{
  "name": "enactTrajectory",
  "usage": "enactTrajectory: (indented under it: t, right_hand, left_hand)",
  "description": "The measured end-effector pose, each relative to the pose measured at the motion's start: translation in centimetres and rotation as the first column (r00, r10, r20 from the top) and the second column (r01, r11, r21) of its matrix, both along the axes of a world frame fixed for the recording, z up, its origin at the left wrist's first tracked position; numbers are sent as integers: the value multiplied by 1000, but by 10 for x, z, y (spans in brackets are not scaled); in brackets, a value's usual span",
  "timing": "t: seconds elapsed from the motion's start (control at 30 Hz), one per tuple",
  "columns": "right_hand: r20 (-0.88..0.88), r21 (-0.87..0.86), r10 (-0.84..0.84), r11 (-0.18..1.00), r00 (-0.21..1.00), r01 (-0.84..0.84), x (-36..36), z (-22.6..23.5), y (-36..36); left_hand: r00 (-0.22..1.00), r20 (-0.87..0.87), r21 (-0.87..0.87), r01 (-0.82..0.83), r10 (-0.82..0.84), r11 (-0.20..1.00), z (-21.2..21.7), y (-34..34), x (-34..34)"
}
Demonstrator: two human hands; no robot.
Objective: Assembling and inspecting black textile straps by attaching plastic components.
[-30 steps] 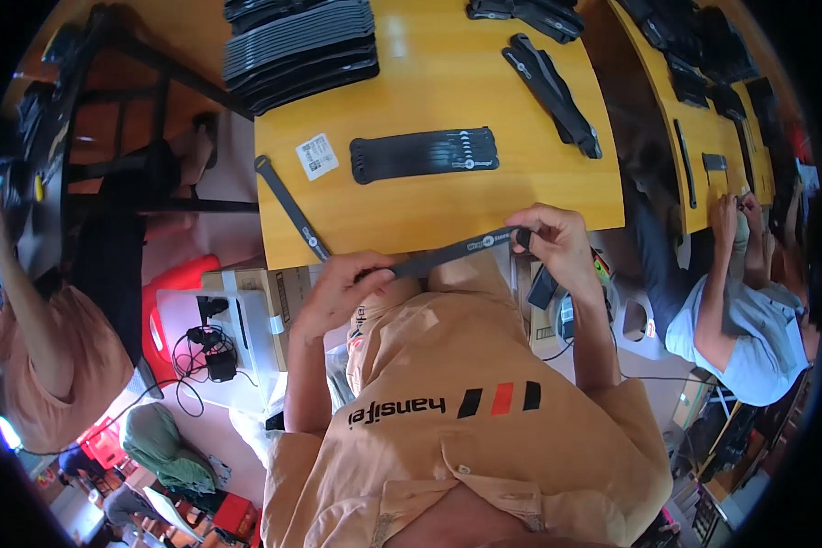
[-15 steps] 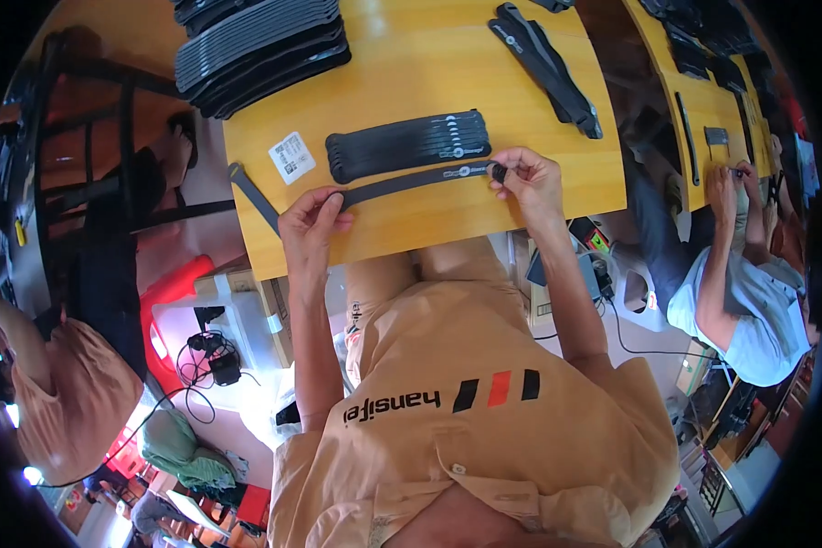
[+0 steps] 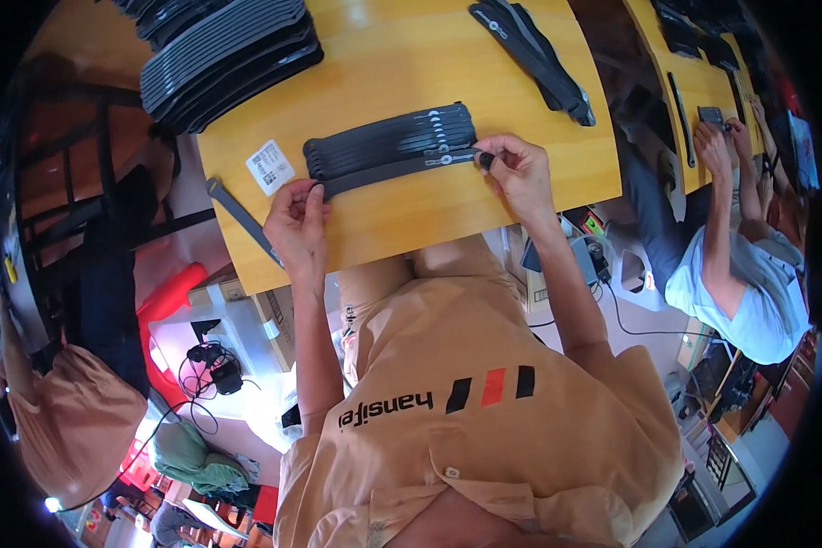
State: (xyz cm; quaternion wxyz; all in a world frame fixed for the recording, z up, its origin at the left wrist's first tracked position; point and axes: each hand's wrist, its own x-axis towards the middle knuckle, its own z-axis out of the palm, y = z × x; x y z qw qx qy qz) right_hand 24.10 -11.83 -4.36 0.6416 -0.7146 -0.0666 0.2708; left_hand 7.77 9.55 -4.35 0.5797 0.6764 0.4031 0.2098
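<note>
A long black strap (image 3: 384,171) with a white printed mark is stretched between my hands, just below a neat row of similar black straps (image 3: 365,146) on the table. My left hand (image 3: 299,224) pinches its left end between thumb and fingers. At the other end, my right hand (image 3: 522,178) grips the strap beside a small dark rounded part. Another length of black strap (image 3: 240,217) slants along the table's left edge and runs toward my left wrist; whether it joins the held strap, I cannot tell.
A white printed label (image 3: 269,167) lies on the yellow table (image 3: 402,64). Thick stacks of black straps (image 3: 233,68) stand at the far left, and a loose bundle (image 3: 534,59) lies far right. Other people sit on both sides; a person (image 3: 731,283) works at the right-hand table.
Both hands have moved the strap slightly up and left, closer against the row. My left hand now pinches at the strap's end. The whole view has shifted a little.
</note>
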Motion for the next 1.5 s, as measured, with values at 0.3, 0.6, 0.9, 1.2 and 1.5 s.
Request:
enactTrajectory:
  t: [0.3,0.6,0.9,1.2,1.5]
  right_hand:
    - [111,-25,-24,999,993,27,-1,-2,3]
    - [31,-51,-91,994,995,93,1,-1,6]
    - [16,-70,-103,992,995,104,0,0,8]
    - [21,-57,-125,990,992,126,0,-5,8]
    - [38,-78,-139,987,990,142,0,-4,10]
  left_hand:
    - [999,-31,29,-8,9,1000,-1,1,4]
    - [1000,-19,1,-14,14,1000,-3,1,5]
    - [1000,7,-10,-23,23,1000,-6,1,5]
    - [1000,-6,-16,-30,29,999,-5,1,7]
    - [999,-50,22,-19,20,1000,-2,0,8]
